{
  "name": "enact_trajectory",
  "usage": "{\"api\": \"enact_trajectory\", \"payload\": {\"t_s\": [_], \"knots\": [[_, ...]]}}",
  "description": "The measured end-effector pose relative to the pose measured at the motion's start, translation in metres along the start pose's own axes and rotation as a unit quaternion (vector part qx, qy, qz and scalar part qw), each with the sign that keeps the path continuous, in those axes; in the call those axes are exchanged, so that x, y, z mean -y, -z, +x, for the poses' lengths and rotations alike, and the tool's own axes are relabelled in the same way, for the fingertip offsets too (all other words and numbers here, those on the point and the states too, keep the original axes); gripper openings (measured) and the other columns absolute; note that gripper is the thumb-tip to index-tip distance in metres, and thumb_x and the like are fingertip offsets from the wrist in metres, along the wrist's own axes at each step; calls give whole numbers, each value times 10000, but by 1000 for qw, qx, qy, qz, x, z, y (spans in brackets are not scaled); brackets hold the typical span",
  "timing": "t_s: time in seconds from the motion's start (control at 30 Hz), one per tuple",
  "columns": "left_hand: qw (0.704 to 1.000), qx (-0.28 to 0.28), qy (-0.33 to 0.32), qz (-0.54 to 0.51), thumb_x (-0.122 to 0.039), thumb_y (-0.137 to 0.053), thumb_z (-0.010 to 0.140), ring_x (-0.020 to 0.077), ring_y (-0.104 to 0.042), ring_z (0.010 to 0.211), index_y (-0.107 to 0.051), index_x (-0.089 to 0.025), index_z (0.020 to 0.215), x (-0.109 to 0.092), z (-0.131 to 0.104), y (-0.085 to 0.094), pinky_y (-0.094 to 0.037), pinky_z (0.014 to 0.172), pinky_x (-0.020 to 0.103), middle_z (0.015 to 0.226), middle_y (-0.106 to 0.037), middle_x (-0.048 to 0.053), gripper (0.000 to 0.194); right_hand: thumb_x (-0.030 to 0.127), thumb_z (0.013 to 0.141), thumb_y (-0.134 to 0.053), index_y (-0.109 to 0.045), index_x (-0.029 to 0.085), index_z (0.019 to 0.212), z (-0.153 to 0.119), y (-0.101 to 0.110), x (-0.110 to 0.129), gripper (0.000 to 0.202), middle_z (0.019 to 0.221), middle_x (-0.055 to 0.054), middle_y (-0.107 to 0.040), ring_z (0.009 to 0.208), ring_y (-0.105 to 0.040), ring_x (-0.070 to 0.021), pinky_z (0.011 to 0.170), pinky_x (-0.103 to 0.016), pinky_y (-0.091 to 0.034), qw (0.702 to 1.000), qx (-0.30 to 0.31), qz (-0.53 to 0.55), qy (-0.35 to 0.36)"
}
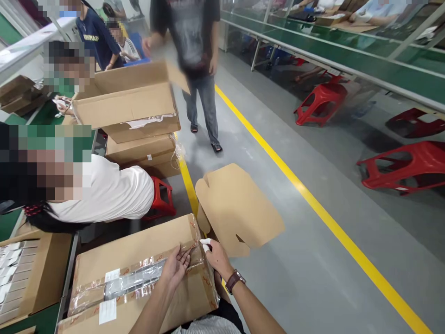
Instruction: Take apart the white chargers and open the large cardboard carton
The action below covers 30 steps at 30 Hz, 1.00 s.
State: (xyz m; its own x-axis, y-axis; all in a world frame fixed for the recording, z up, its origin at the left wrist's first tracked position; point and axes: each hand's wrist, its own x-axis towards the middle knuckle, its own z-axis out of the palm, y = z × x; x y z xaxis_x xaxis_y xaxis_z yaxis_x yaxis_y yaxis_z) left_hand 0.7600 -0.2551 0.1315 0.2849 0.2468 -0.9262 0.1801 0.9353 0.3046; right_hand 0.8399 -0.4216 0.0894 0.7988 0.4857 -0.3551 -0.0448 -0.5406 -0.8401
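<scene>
A large cardboard carton (139, 278), sealed with clear tape that has red marks, lies in front of me. Its lid flaps have a gap between them, with grey plastic showing inside. My left hand (176, 266) rests on the taped seam near the carton's right end, fingers curled; what they hold, if anything, is too small to name. At the right edge of the carton my right hand (216, 256) pinches at the end of the tape, with white covers on two fingertips. Two white labels (107, 311) are stuck on the carton's left part.
A flat cardboard sheet (239, 208) lies beyond the carton. A person in white (121, 190) sits at the left, by stacked cartons (128, 106). Another person (194, 46) stands in the aisle. Red stools (321, 104) line the right side. An open box (48, 273) holds white items.
</scene>
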Motion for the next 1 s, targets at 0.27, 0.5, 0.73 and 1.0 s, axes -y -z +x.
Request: {"api": "enact_trajectory", "payload": {"t_s": [0.27,0.5,0.73,1.0], "knots": [[1000,19,9,-14,-277,-704,1036,160,-733,863,-692,-138,1143,0,2,2,-639,694,281,1086,-736,51,176,396,1041,-695,-716,186,1207,-1,-1,7,268,1272,-88,-729,1151,-706,-253,1031,-505,-587,999,13,-28,-7],[999,39,11,-31,-283,-704,1037,161,-734,868,-684,-140,1181,2,3,6,-639,680,273,1107,-732,59,204,403,1048,-682,-721,187,1180,-14,8,17,256,1217,-79,-743,1093,-718,-235,1001,-480,-597,998,19,-63,-20],[998,45,6,-45,-287,-705,1036,165,-734,879,-684,-141,1185,4,9,7,-643,693,282,1116,-731,60,210,433,1048,-674,-715,191,1200,-7,18,31,289,1236,-84,-735,1095,-712,-240,999,-482,-590,992,46,-108,-42],[997,53,2,-52,-302,-706,1037,161,-736,862,-692,-135,1152,6,11,8,-640,690,280,1088,-739,58,204,397,1050,-680,-732,176,1127,7,28,48,240,1165,-67,-759,1070,-726,-230,992,-474,-595,984,88,-149,-47]]}}
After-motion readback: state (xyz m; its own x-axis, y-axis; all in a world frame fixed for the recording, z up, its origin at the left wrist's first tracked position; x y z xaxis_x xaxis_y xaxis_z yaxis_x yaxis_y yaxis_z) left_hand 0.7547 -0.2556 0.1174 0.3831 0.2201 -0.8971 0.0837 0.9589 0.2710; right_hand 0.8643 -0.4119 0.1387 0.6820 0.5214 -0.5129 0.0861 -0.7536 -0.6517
